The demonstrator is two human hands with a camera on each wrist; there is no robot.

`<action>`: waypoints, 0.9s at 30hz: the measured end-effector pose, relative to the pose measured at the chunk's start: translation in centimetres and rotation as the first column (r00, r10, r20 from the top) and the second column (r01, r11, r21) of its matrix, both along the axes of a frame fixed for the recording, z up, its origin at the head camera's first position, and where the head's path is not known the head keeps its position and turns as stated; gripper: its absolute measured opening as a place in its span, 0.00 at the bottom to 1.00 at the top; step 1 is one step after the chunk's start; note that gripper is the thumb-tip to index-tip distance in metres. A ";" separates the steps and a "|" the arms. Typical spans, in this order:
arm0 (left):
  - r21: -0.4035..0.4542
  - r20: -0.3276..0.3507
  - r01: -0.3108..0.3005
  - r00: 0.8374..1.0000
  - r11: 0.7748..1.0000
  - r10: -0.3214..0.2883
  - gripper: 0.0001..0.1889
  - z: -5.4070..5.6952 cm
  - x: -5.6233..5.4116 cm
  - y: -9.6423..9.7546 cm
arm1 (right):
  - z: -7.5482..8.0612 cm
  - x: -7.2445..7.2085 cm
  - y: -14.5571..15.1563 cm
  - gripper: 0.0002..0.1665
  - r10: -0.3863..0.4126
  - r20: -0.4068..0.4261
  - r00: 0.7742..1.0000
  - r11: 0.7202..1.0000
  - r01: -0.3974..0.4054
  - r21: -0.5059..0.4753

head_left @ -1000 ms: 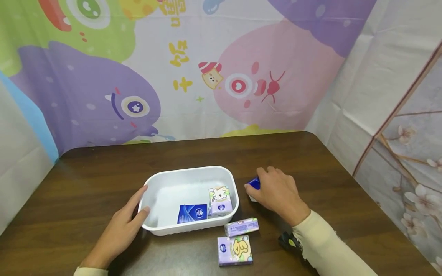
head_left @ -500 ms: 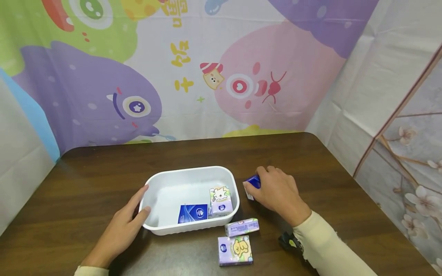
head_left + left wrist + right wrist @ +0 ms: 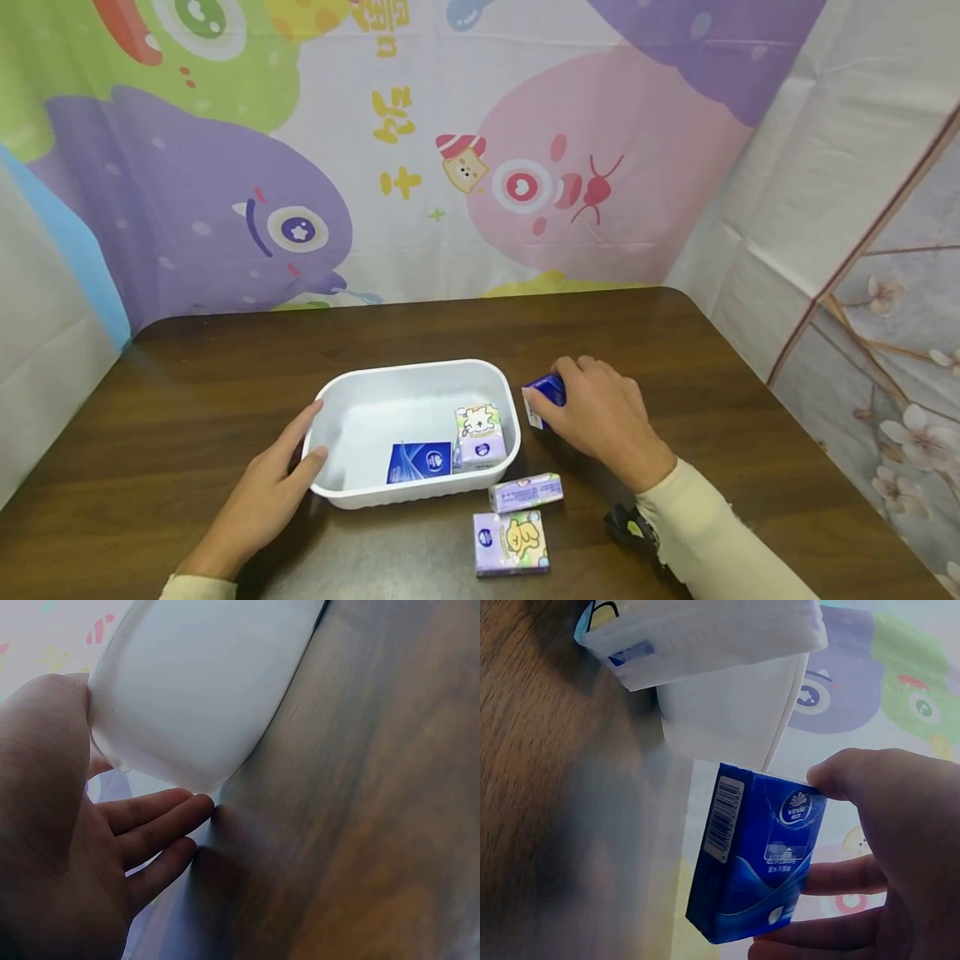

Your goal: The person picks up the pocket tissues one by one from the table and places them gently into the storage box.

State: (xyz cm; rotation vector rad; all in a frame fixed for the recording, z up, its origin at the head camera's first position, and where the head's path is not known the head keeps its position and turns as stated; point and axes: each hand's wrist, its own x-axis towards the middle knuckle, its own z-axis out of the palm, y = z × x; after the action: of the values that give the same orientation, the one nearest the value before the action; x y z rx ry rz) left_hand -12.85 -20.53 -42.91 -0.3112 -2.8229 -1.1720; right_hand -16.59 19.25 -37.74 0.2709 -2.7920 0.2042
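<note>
My right hand (image 3: 603, 408) grips a blue Vinda tissue pack (image 3: 761, 855) between thumb and fingers, just right of the white plastic tub (image 3: 360, 499). The same pack (image 3: 550, 388) is partly covered by that hand in the head view. At the tub's left end, my left hand (image 3: 258, 496) touches the rim with thumb and index finger. In the left wrist view its other fingers (image 3: 161, 829) extend fairly straight beside the tub wall. Inside the tub lie a blue tissue pack (image 3: 420, 462) and a purple one with a white cartoon animal (image 3: 480, 435).
Two more purple tissue packs lie in front of the tub's right corner: one on its side (image 3: 527, 493), one flat with a yellow bear (image 3: 512, 543). A black object (image 3: 628, 525) shows by the right sleeve. Cartoon cloth hangs behind the brown table (image 3: 225, 358).
The blue pack in my right hand has shifted slightly left toward the tub, and more of it shows. My left hand and the tub stay in place.
</note>
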 end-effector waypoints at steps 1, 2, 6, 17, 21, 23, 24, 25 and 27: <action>0.000 0.001 -0.001 1.000 1.000 0.001 0.32 0.0 0.0 0.0 | 0.0 0.0 0.0 0.37 0.003 -0.009 1.000 1.000 -0.003 -0.002; 0.000 0.003 -0.001 1.000 1.000 0.001 0.32 0.0 -0.1 0.0 | 0.1 0.1 0.0 0.37 0.004 -0.016 1.000 1.000 -0.004 -0.002; -0.001 0.013 -0.002 1.000 1.000 0.002 0.32 0.1 -0.1 0.1 | 0.2 0.1 -0.1 0.36 0.013 -0.039 0.999 1.000 -0.013 -0.001; 0.000 0.005 -0.002 1.000 1.000 0.002 0.32 0.1 0.1 0.1 | 0.1 0.2 -0.3 0.36 0.039 -0.068 0.997 0.999 -0.041 -0.019; 0.000 -0.001 0.000 1.000 1.000 0.000 0.32 0.2 0.2 0.1 | 0.1 0.2 -0.3 0.35 0.046 -0.087 0.995 0.999 -0.048 -0.020; -0.001 -0.003 0.001 1.000 1.000 -0.001 0.32 0.2 0.2 0.1 | 0.1 0.3 -0.3 0.36 0.046 -0.089 0.995 0.999 -0.048 -0.020; 0.000 -0.004 0.003 1.000 1.000 -0.003 0.32 0.2 0.2 0.1 | 0.2 0.3 -0.3 0.36 0.046 -0.088 0.995 0.999 -0.048 -0.020; 0.001 -0.004 0.004 1.000 1.000 -0.004 0.32 0.2 0.2 0.1 | 0.2 0.3 -0.3 0.36 0.048 -0.088 0.995 0.999 -0.050 -0.020; 0.003 -0.003 0.005 1.000 1.000 -0.005 0.32 0.2 0.2 0.1 | 0.3 0.4 -0.4 0.36 0.052 -0.093 0.994 0.998 -0.054 -0.022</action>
State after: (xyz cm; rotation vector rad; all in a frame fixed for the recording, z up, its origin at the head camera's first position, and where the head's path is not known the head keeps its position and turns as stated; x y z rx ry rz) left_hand -12.65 -20.41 -42.71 -0.3198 -2.8190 -1.1761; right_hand -16.17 18.86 -37.48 0.3403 -2.6906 0.2323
